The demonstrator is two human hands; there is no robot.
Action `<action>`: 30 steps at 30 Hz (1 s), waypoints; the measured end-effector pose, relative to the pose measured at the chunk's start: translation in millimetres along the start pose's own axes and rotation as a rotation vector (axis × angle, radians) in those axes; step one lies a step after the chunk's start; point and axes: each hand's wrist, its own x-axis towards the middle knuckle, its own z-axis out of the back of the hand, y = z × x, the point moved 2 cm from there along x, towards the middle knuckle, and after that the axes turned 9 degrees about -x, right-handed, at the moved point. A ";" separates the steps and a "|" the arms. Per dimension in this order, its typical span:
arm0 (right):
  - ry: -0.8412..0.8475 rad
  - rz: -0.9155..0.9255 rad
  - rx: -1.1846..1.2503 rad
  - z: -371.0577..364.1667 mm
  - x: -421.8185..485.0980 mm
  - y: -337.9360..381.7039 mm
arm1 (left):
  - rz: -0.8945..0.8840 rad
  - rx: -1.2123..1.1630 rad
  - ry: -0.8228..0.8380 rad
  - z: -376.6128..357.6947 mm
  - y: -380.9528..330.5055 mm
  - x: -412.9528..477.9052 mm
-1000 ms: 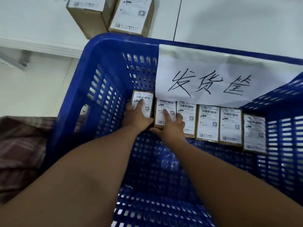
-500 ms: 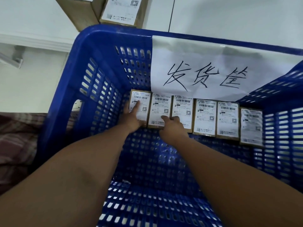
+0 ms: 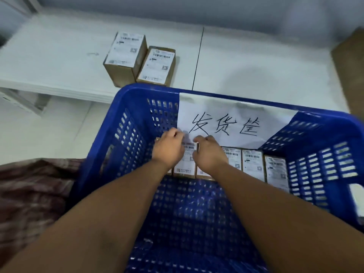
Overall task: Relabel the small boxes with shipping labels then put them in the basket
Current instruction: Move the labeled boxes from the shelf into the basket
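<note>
Your left grip and right grip have climbed over the small brown labelled cardboard boxes rowed against the far wall of the blue slotted plastic basket, seemingly squaring them. Fingers curl; any hold cannot be told.

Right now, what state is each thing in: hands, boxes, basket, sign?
Basket: upright, open-topped.
Small boxes: labelled, lying in a row along its far wall.
Left hand: fingers curled over the row's left end, grip unclear.
Right hand: fingers curled beside it, grip unclear.
Paper sign: hanging inside the far wall.
Table boxes: labelled, side by side, outside the basket.
</note>
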 end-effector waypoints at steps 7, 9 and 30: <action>-0.276 0.143 -0.069 73.3 -7.5 46.4 | -0.056 0.129 -0.154 96.9 -25.3 19.3; -0.325 0.165 -0.120 84.7 -1.9 55.6 | -0.027 0.142 -0.171 123.3 -28.2 28.4; -0.049 0.276 -0.169 94.6 93.4 136.1 | 0.326 0.116 -0.350 178.9 58.3 124.1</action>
